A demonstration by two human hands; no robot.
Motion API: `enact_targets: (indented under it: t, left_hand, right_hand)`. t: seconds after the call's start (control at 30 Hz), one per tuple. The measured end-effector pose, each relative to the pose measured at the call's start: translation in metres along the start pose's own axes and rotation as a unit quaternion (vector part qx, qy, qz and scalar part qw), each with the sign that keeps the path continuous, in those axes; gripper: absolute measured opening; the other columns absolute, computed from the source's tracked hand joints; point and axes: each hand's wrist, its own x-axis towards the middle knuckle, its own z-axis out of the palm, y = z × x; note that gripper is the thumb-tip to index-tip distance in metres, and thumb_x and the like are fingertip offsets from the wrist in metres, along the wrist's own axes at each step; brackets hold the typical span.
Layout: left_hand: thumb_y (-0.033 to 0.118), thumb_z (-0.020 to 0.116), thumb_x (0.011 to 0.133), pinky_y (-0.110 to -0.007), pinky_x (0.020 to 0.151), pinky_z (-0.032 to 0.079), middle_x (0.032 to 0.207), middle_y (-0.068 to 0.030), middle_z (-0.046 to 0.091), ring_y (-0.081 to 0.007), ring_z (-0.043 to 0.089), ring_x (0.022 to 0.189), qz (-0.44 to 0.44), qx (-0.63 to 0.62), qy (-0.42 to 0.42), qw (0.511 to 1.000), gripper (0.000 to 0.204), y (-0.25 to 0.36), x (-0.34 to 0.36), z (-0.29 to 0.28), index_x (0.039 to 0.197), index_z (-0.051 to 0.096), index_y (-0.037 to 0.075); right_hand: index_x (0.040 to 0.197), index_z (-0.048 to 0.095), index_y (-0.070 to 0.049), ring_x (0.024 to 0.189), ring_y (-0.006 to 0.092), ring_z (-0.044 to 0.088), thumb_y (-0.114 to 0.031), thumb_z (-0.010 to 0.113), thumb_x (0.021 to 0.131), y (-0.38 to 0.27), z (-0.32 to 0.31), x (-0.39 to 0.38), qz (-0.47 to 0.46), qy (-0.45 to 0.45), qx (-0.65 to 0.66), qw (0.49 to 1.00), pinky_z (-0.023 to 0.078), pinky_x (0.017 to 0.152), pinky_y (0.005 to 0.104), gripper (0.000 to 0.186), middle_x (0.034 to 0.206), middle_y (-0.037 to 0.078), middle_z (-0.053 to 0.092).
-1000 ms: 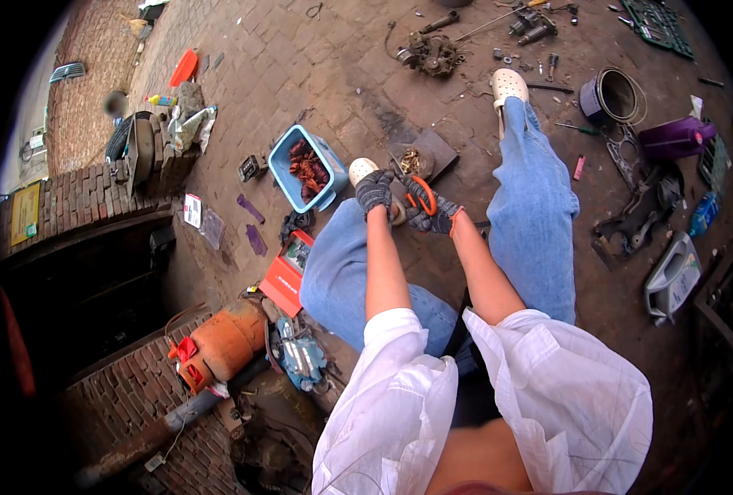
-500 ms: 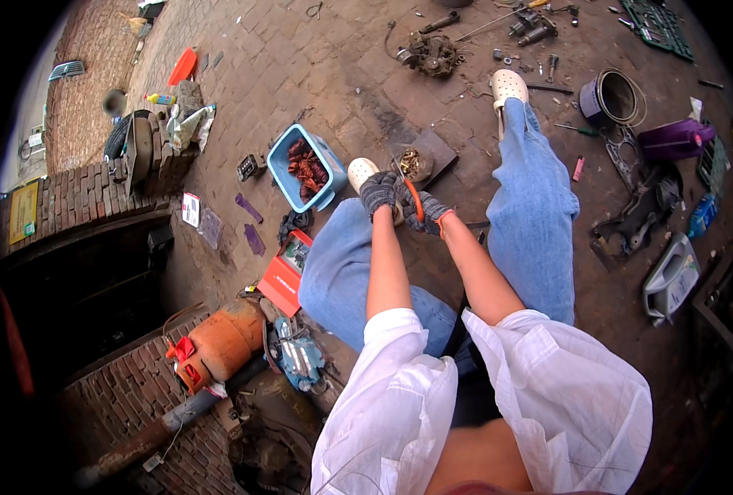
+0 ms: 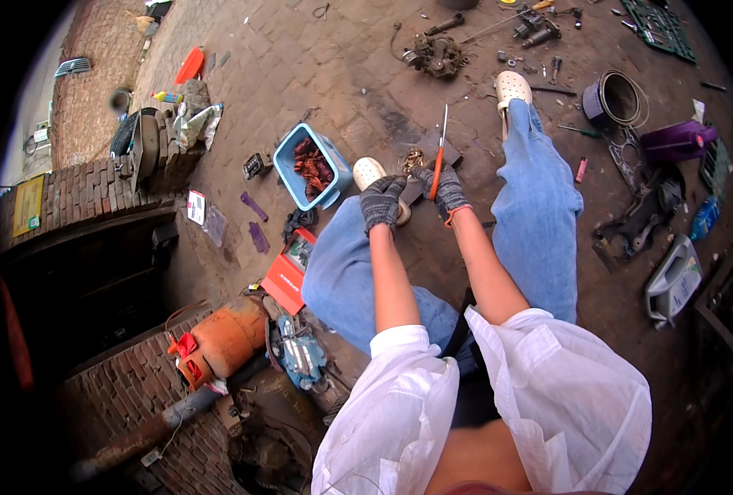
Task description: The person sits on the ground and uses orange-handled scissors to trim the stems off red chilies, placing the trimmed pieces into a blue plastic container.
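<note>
My right hand (image 3: pixel 445 190), in a grey knit glove with an orange cuff, is closed round an orange-handled tool (image 3: pixel 439 161). Its long thin metal end points up and away from me; I cannot tell its exact kind. My left hand (image 3: pixel 381 203), gloved alike, is beside it on the left, fingers curled; whatever they hold, if anything, is hidden. Just beyond both hands is a small heap of brass-coloured pieces (image 3: pixel 413 158), by a dark flat plate (image 3: pixel 450 160) on the ground. A light blue tub (image 3: pixel 339 171) with reddish-brown coiled pieces (image 3: pixel 311 169) stands to the left.
My cream clogs (image 3: pixel 512 86) rest on the brick paving. A greasy machine part (image 3: pixel 436 56) lies ahead. On the right are an open paint tin (image 3: pixel 612 99), a purple jug (image 3: pixel 676 140) and a grey jug (image 3: pixel 673 280). A red box (image 3: pixel 285 276) and an orange gas cylinder (image 3: pixel 228 334) lie left.
My hands have moved apart. The right one has swung the orange-handled tool upright, away from the left hand. My left hand has drawn back slightly toward me.
</note>
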Motion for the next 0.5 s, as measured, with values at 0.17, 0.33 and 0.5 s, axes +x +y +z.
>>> enact_targets:
  t: [0.17,0.33,0.5]
  left_hand:
    - [0.015,0.061,0.068,-0.027,0.070,0.042,0.077,-0.0077,0.062,-0.0150,0.056,0.071,-0.003,0.062,-0.025,0.998,0.019,0.010,-0.017,-0.014,0.083,0.064,0.003]
    - [0.014,0.061,0.068,-0.026,0.068,0.042,0.076,-0.0074,0.062,-0.0140,0.055,0.069,0.020,0.022,-0.044,0.999,0.018,0.009,-0.018,-0.012,0.083,0.064,0.004]
    - [0.010,0.060,0.068,-0.025,0.064,0.043,0.073,-0.0079,0.062,-0.0130,0.055,0.065,0.035,-0.010,-0.042,0.998,0.015,0.001,-0.015,-0.015,0.080,0.063,0.002]
  right_hand:
    - [0.079,0.049,-0.001,0.050,0.0166,0.045,-0.021,0.064,0.069,-0.003,0.007,-0.004,-0.111,0.015,-0.082,0.990,0.039,0.047,0.0302,0.027,0.059,0.006,0.051]
    - [0.076,0.047,-0.004,0.043,0.0151,0.042,-0.012,0.061,0.070,-0.001,0.001,-0.004,-0.082,-0.037,0.020,0.996,0.035,0.039,0.0281,0.018,0.053,0.004,0.046]
    - [0.071,0.045,-0.007,0.036,0.0124,0.039,-0.007,0.060,0.069,-0.010,0.004,-0.010,-0.025,-0.067,0.146,0.987,0.028,0.032,0.0254,0.016,0.048,0.001,0.042]
